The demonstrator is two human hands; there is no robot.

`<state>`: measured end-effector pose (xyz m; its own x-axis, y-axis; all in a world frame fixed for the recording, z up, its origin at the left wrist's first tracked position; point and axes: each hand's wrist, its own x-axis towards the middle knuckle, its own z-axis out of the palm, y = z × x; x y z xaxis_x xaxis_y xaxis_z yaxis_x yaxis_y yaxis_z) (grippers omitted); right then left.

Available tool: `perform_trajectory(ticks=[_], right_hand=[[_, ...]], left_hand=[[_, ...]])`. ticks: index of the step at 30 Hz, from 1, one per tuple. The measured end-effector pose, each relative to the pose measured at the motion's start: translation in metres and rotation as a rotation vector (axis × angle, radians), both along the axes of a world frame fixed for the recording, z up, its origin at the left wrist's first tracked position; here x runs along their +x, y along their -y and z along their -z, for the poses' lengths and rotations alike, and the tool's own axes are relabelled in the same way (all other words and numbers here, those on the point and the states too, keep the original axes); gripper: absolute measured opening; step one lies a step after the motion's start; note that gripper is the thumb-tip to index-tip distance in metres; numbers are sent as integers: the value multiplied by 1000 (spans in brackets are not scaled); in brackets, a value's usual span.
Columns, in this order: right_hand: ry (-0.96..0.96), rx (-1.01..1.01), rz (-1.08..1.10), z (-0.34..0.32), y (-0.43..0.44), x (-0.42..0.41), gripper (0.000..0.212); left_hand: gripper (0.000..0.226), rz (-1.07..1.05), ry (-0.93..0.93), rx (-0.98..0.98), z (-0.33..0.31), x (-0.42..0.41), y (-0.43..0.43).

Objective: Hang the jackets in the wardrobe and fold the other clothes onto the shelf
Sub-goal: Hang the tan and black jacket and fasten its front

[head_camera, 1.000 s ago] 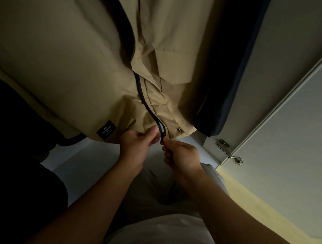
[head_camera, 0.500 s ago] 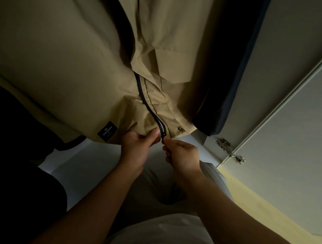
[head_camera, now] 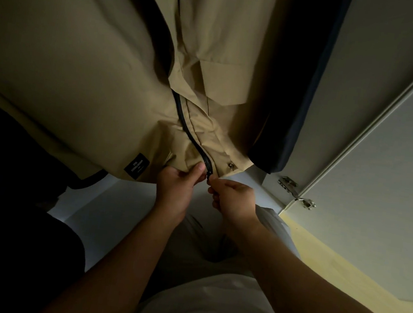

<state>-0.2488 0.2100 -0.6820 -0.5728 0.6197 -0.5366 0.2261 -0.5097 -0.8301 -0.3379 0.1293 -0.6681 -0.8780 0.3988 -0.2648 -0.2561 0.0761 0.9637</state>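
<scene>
Little has shifted since the earlier frames: both hands stay pinched at the bottom of the tan jacket's zipper.

Head view: the left hand (head_camera: pixel 176 186) clamps the hem of the tan jacket (head_camera: pixel 82 65) between thumb and fingers, just left of the black zipper (head_camera: pixel 190 134), while the right hand (head_camera: pixel 234 200) pinches the zipper's lower end, the two hands almost touching. Above the hands the jacket hangs inside the wardrobe, its zipper running up and away from them. A black label (head_camera: pixel 136 166) sits on the hem just left of the left hand. A dark navy garment (head_camera: pixel 292 114) hangs above and right of the right hand, with a metal door hinge (head_camera: pixel 296 192) further right.
</scene>
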Motion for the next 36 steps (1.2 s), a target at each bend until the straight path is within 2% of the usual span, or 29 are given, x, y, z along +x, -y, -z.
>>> perform_trajectory(ticks=[5, 11, 18, 23, 27, 31, 34, 36], right_hand=[[18, -30, 20, 2, 2, -2, 16], [-8, -92, 35, 2, 3, -6, 13], [-44, -153, 43, -1, 4, -7, 19], [-42, -126, 35, 0, 4, -7, 19], [-19, -77, 22, 1, 4, -9, 18], [-10, -46, 8, 0, 3, -10, 18], [-20, -60, 8, -1, 3, -10, 20], [-19, -75, 24, -2, 3, -11, 21]], left_hand=[[10, 14, -49, -75, 0, -4, 1], [13, 18, 40, -6, 1, -6, 5], [25, -16, 137, 95, 1, -9, 7], [11, 23, 64, 34, 2, -8, 10], [11, -15, 11, -20, 4, -9, 8], [19, -43, 11, 9, 4, -9, 5], [16, -47, 3, -5, 4, -9, 5], [15, -37, -56, -104, 5, -10, 5]])
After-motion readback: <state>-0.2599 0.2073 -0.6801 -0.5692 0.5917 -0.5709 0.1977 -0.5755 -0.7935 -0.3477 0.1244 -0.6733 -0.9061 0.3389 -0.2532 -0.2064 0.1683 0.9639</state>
